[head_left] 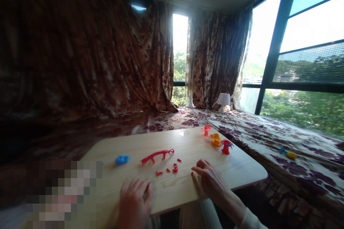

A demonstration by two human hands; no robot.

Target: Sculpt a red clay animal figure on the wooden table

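My left hand (135,198) is at the front edge of the pale table, palm down, its fingers stretched out, the thumb apart and nothing in it; it is slightly blurred. My right hand (209,176) hovers over the table's right half with fingers bent and a little apart. Just below its fingertips is a tiny red piece (192,174); whether they touch is unclear. Between the hands lie several small red clay-like bits (175,169). Behind them stands a long red figure (157,156) with short legs and a looped end. A blue lump (122,160) lies to the left.
On the table's (113,182) far right stand a pink figure (206,130), a yellow-orange one (215,139) and a red-and-blue one (227,146). A blue-and-yellow piece (288,154) lies on the flowered cover. A white lamp (223,101) is by the curtains. The lower left is pixelated.
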